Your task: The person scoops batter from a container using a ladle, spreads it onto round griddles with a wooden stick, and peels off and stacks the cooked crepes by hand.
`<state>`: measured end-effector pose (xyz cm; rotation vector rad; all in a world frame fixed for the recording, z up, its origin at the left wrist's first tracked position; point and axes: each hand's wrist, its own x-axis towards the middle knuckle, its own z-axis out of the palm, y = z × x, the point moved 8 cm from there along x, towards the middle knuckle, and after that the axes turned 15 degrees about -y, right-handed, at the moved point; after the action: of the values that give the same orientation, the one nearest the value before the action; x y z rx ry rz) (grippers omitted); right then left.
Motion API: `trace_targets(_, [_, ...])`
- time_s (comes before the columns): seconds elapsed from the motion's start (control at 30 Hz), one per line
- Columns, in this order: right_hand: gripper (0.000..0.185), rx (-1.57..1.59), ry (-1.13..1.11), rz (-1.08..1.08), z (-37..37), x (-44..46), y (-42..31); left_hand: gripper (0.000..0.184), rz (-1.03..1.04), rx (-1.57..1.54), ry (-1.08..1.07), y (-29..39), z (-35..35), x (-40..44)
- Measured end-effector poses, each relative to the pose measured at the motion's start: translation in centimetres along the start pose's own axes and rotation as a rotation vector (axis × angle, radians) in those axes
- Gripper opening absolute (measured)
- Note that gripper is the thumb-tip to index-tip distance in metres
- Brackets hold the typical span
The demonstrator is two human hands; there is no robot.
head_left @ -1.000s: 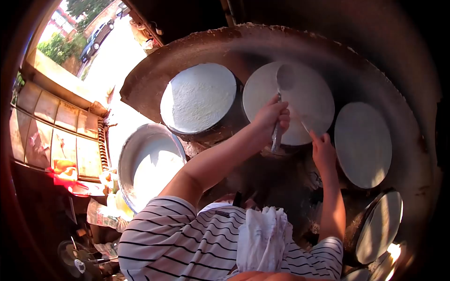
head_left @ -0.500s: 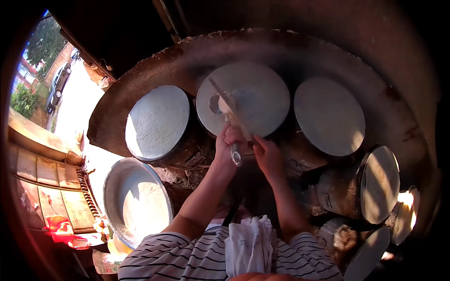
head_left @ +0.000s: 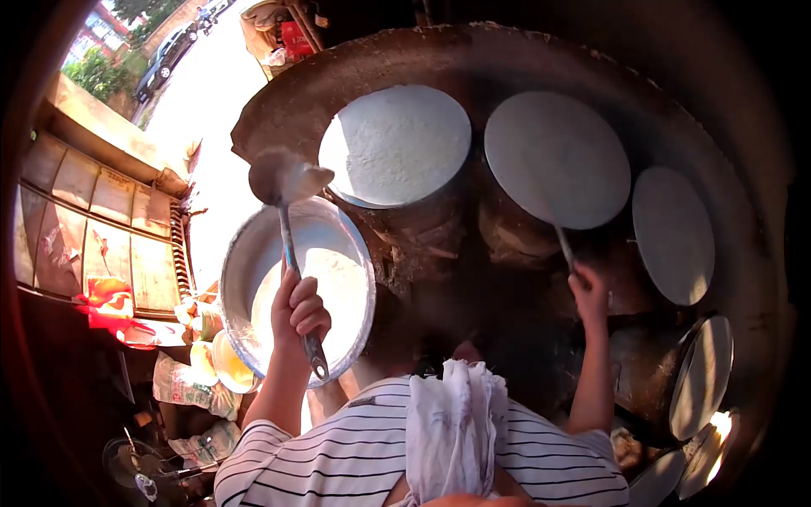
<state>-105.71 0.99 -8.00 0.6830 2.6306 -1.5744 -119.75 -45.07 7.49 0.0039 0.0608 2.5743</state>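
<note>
My left hand (head_left: 302, 313) is closed round the long handle of a ladle (head_left: 285, 228). The ladle's bowl is raised above the far rim of a large basin (head_left: 230, 296), with pale batter clinging to it. Inside the basin lies white batter (head_left: 334, 283). My right hand (head_left: 590, 294) grips a thin scraper (head_left: 564, 248) by its near end. Its far end blurs over a round griddle (head_left: 557, 156) coated with a thin pale layer, and I cannot tell whether it touches.
Another round griddle (head_left: 395, 145) with a white layer stands behind the basin, and a third griddle (head_left: 674, 237) is at the right. A discoloured raised rim (head_left: 473, 42) curves behind them. Beside the basin are bags (head_left: 190, 389) and a yellowish bowl (head_left: 232, 363).
The view has turned left. My hands, close together over the middle griddle before, are now apart: the ladle has gone left to the basin, while the scraper stays at that griddle.
</note>
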Motion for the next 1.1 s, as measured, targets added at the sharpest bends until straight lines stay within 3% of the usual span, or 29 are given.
trace_targets(0.07, [0.030,0.105,-0.265,-0.042,6.7,-4.9,-6.2,0.020,0.092,0.121,0.319,5.8,-7.4,-3.8])
trace_targets(0.13, [0.030,0.232,-0.337,-0.111,11.7,-6.0,-11.1,0.020,0.158,-0.100,0.576,7.7,-13.9,-4.5])
trace_targets(0.17, [0.031,0.181,-0.391,-0.108,13.8,-5.6,-12.1,0.029,0.171,0.045,0.608,10.1,-19.4,-4.1])
trace_targets(0.2, [0.032,0.059,-0.374,-0.215,14.5,-5.3,-15.2,0.025,0.135,0.116,0.650,11.1,-24.5,-3.4])
trace_targets(0.23, [0.032,-0.006,-0.348,-0.255,14.9,-5.1,-16.6,0.023,0.105,0.225,0.828,10.5,-27.5,-3.2])
trace_targets(0.27, [0.032,-0.069,-0.316,-0.292,15.2,-4.9,-17.8,0.022,0.069,0.340,1.003,9.4,-28.9,-2.8])
trace_targets(0.3, [0.032,-0.126,-0.305,-0.247,15.2,-4.7,-18.3,0.021,-0.075,0.536,0.979,7.6,-26.4,-1.8])
trace_targets(0.33, [0.032,-0.193,-0.299,-0.204,14.7,-4.7,-18.6,0.030,-0.215,0.719,0.944,6.0,-23.1,-1.0])
trace_targets(0.4, [0.034,-0.330,-0.291,-0.181,14.4,-4.3,-18.3,0.052,-0.543,1.096,0.601,5.5,-20.1,2.2])
trace_targets(0.43, [0.033,-0.356,-0.293,-0.158,14.9,-3.3,-18.5,0.060,-0.505,1.500,0.572,6.8,-18.4,4.5])
trace_targets(0.47, [0.033,-0.378,-0.306,-0.129,15.5,-2.7,-18.8,0.056,-0.183,2.284,0.466,8.3,-15.0,7.5])
trace_targets(0.5, [0.033,-0.424,-0.312,-0.143,16.4,-1.5,-19.0,0.062,0.133,2.405,0.373,8.3,-11.4,9.6])
trace_targets(0.57, [0.030,-0.442,-0.332,-0.151,17.9,1.5,-20.3,0.074,0.355,2.779,0.279,8.3,-9.3,14.0])
trace_targets(0.6, [0.029,-0.440,-0.341,-0.173,18.3,2.4,-20.5,0.080,0.360,2.867,0.204,8.5,-9.0,16.1])
trace_targets(0.7, [0.032,-0.470,-0.361,-0.314,17.7,4.7,-21.0,0.061,0.423,3.012,-0.033,9.7,-9.1,20.6])
trace_targets(0.73, [0.031,-0.294,-0.407,-0.339,16.3,5.1,-20.4,0.053,0.381,3.005,-0.151,10.3,-9.2,21.5])
trace_targets(0.77, [0.032,-0.039,-0.485,-0.294,14.9,5.3,-18.5,0.045,0.337,2.994,-0.264,10.8,-9.4,21.9])
trace_targets(0.8, [0.033,0.148,-0.654,-0.020,13.5,4.7,-15.7,0.038,0.322,2.949,-0.370,11.2,-9.5,22.1])
trace_targets(0.87, [0.035,0.258,-0.699,0.061,9.1,2.9,-14.0,0.025,0.302,2.849,-0.589,11.8,-9.2,22.9])
trace_targets(0.9, [0.037,0.380,-0.688,0.265,7.3,1.4,-11.6,0.022,0.369,2.826,-0.667,11.6,-8.2,22.9])
trace_targets(1.0, [0.037,0.793,-0.559,0.304,4.8,-0.7,-10.6,0.016,0.376,2.803,-0.782,11.3,-6.7,23.7])
trace_targets(1.1, [0.033,0.943,-0.530,0.232,4.7,-0.2,-9.9,0.023,0.362,2.772,-0.832,11.2,-5.3,24.6])
